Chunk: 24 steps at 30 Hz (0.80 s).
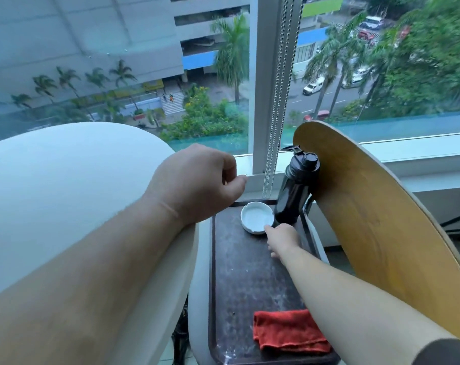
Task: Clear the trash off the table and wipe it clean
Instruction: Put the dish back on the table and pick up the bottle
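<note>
Head view shows the dusty table (239, 272) seemingly unwiped, left hand (197, 180) loosely curled and empty, red cloth (289, 330) idle at the table's near edge, white ashtray (256, 217) at the far edge touched by the right hand (283, 238), grip unclear

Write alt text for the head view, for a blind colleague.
The right hand touches a white ashtray beside a black bottle on a dark table, with a red cloth nearer. The left hand rests on a white chair.
</note>
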Each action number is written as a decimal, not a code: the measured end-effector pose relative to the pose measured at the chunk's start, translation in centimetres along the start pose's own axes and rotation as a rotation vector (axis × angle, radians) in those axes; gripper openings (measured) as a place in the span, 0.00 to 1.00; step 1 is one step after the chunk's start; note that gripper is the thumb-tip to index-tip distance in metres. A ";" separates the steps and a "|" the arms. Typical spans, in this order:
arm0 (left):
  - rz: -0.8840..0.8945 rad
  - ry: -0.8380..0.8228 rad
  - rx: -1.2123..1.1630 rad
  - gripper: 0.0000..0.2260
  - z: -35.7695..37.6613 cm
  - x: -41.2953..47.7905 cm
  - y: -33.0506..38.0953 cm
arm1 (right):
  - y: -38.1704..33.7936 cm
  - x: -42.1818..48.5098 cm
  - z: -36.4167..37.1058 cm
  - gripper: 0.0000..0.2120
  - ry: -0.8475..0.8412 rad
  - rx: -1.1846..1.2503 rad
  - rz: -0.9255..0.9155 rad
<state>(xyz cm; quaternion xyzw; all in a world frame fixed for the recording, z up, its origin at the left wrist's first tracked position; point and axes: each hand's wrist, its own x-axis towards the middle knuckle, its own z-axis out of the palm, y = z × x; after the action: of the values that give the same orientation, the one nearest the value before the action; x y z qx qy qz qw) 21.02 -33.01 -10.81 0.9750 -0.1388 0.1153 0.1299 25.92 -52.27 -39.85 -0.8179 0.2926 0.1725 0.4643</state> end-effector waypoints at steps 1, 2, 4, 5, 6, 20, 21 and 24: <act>-0.002 0.004 0.002 0.16 0.1 0.0 0.0 | -0.5 -0.1 0.1 0.19 -0.003 0.024 0.018; -0.005 0.008 0.002 0.16 0.2 0.1 0.0 | -1.4 -0.7 0.0 0.19 0.002 0.041 0.033; -0.002 0.018 0.004 0.17 0.2 0.2 0.0 | -2.4 -1.2 0.1 0.16 0.011 0.073 0.063; -0.002 0.024 0.005 0.17 0.2 0.2 -0.1 | -2.7 -1.1 0.3 0.14 0.014 0.091 0.077; -0.002 0.031 0.002 0.17 0.3 0.3 -0.1 | -2.9 -1.1 0.4 0.12 0.017 0.105 0.089; -0.029 0.020 -0.025 0.16 0.3 0.4 0.1 | -2.8 -0.8 1.3 0.13 0.014 0.637 0.046; -0.029 0.018 -0.020 0.15 0.3 0.4 0.1 | -2.4 -0.9 1.2 0.18 -0.015 0.677 0.014; -0.025 0.014 -0.016 0.15 0.1 0.4 0.1 | -1.3 -1.7 0.4 0.23 -0.098 0.763 -0.091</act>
<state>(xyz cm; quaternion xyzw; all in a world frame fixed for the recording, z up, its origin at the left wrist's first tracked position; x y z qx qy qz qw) 21.36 -33.25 -10.78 0.9748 -0.1263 0.1194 0.1400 25.39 -50.84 -38.26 -0.5894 0.2764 0.0694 0.7559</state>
